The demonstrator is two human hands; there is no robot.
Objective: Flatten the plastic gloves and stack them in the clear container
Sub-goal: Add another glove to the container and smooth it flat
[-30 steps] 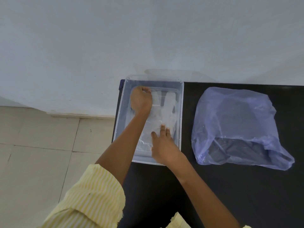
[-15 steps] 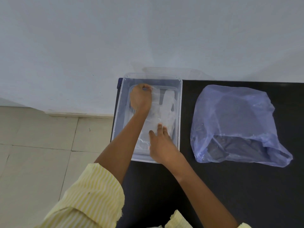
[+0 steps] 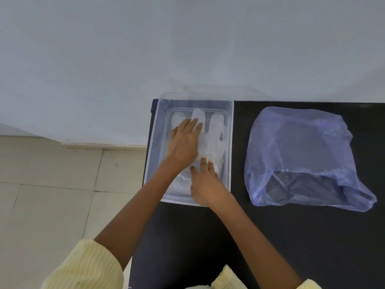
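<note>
Both hands are down inside the clear container (image 3: 230, 142), which sits at the middle of the frame on the left end of the black table (image 3: 291, 236). The left hand (image 3: 183, 142) lies flat, palm down, its fingers stretched out and slightly spread toward the far wall, pressing on the plastic gloves (image 3: 214, 138) on the container floor. The right hand (image 3: 205, 184) sits nearer, over the lower half of the container, palm down with fingers extended and close together, tips resting on the glove's palm area. Neither hand is clamped on anything. Both forearms run down to yellow striped sleeves (image 3: 87, 268) at the bottom of the frame, which cut off there.

The gloves are transparent and hard to separate from the container floor; how many lie stacked cannot be told. Glove fingers show past the left fingertips, pointing to the far wall. The cuff end is hidden under the right hand.

The container's left wall lies along the table's left edge, above the tiled floor (image 3: 52, 195). To the centre right, well apart from it, lies a crumpled bluish plastic bag (image 3: 300, 155), with bare tabletop between and below
</note>
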